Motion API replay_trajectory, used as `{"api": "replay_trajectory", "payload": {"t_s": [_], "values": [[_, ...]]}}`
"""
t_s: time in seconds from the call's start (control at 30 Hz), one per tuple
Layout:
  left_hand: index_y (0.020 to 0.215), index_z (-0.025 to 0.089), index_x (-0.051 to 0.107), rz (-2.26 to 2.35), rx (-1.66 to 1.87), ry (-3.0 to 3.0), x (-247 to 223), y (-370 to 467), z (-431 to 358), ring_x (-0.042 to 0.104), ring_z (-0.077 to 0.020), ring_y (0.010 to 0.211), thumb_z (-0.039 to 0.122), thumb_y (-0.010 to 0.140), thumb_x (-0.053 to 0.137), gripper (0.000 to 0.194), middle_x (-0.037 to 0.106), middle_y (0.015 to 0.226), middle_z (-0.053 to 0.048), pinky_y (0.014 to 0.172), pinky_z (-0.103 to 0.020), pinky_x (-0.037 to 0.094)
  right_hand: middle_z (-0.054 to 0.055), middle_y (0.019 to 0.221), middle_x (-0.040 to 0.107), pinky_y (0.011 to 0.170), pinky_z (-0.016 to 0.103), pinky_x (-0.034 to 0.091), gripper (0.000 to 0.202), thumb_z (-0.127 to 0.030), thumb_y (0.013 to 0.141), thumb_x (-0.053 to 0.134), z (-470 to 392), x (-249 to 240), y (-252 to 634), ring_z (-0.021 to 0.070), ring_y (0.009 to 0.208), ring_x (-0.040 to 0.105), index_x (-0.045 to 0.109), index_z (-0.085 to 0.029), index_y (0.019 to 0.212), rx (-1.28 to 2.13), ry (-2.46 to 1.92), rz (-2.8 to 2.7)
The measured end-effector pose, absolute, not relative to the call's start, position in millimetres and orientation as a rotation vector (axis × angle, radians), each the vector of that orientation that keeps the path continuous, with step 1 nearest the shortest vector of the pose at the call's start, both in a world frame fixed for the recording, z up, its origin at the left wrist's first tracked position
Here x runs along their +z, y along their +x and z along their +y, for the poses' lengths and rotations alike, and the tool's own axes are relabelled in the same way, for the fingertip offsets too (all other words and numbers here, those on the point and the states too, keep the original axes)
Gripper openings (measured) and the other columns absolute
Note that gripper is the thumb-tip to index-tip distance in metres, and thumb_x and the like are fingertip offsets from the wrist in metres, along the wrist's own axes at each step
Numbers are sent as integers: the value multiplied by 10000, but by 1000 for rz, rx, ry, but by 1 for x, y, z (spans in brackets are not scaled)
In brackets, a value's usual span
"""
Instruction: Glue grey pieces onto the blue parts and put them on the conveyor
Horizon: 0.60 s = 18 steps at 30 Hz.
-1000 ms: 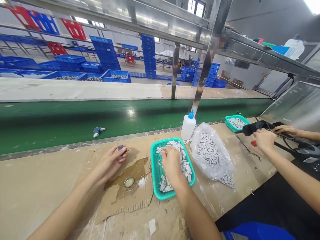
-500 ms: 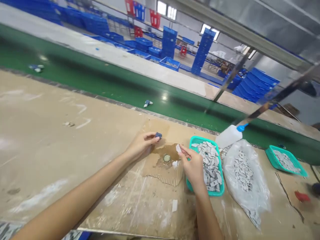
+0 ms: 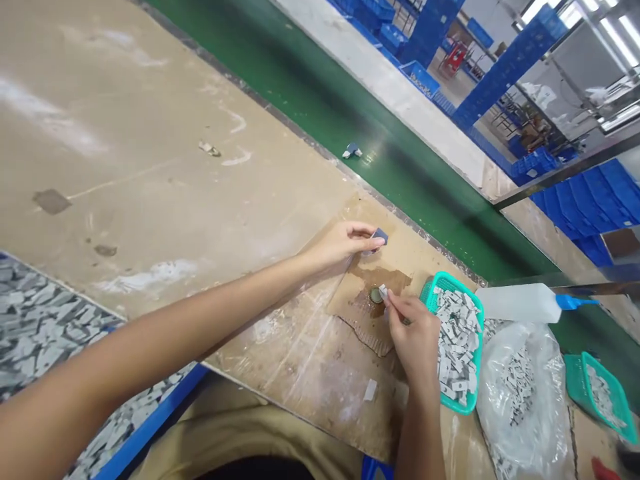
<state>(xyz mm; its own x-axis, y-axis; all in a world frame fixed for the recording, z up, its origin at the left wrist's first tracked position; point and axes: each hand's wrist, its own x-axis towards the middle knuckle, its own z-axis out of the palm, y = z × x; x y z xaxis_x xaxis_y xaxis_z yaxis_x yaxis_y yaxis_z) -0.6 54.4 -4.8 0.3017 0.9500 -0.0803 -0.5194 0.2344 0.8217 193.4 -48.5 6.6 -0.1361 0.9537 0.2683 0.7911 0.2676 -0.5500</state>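
Between thumb and fingers, my left hand [image 3: 345, 243] pinches a small dark blue block [image 3: 380, 236] above a piece of cardboard [image 3: 345, 293]. My right hand [image 3: 413, 327] grips a small white flat piece [image 3: 383, 291] by its end. That piece is at the rim of a small round cap [image 3: 375, 295], which looks like a bottle cap with something pale in it. A wet brown stain spreads over the cardboard around the cap. To the right of my right hand stands a green basket [image 3: 481, 347] full of small white and grey pieces.
A white bottle with a blue nozzle [image 3: 525, 302] lies behind a clear plastic bag [image 3: 530, 393] of small parts. Another green basket [image 3: 575, 380] is further right. A green belt [image 3: 310, 87] runs behind the table; a blue-white part [image 3: 352, 150] lies on it. A blue crate [image 3: 150, 417] is lower left.
My right hand has brought the white piece down and left to the cap. The blue block stays in my left hand. The camera view has tilted and shifted.
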Motion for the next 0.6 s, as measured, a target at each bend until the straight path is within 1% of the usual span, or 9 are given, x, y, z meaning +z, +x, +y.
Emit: {"api": "replay_trajectory", "payload": {"t_s": [0.2, 0.4, 0.53, 0.6], "values": [[802, 86, 709, 582, 1124, 683, -7, -1, 54, 549, -102, 717, 309, 631, 872, 325, 614, 781, -54, 684, -240, 414, 39, 852, 746, 676, 266, 534, 178, -215, 939, 619, -49, 8, 193, 149, 736, 690, 790, -176, 904, 316, -1551, -2072], [803, 85, 710, 575, 1102, 733, -6, -2, 53, 558, -109, 733, 301, 664, 847, 291, 621, 788, -59, 721, -257, 429, 35, 847, 735, 681, 247, 522, 161, -222, 936, 640, -50, 7, 192, 137, 739, 678, 791, -167, 929, 332, -1568, -2067], [835, 86, 716, 618, 1090, 801, -7, -2, 53, 535, -104, 707, 324, 681, 839, 309, 634, 800, -70, 648, -250, 379, 44, 842, 731, 661, 255, 519, 177, -233, 944, 624, -50, 9, 192, 143, 729, 673, 789, -169, 954, 338, -1570, -2078], [843, 88, 716, 614, 1088, 806, -7, -1, 52, 527, -103, 695, 330, 685, 841, 314, 630, 791, -70, 620, -246, 357, 41, 829, 728, 654, 259, 518, 181, -233, 944, 620, -50, 10, 191, 142, 718, 669, 790, -177, 926, 333, -1564, -2086]]}}
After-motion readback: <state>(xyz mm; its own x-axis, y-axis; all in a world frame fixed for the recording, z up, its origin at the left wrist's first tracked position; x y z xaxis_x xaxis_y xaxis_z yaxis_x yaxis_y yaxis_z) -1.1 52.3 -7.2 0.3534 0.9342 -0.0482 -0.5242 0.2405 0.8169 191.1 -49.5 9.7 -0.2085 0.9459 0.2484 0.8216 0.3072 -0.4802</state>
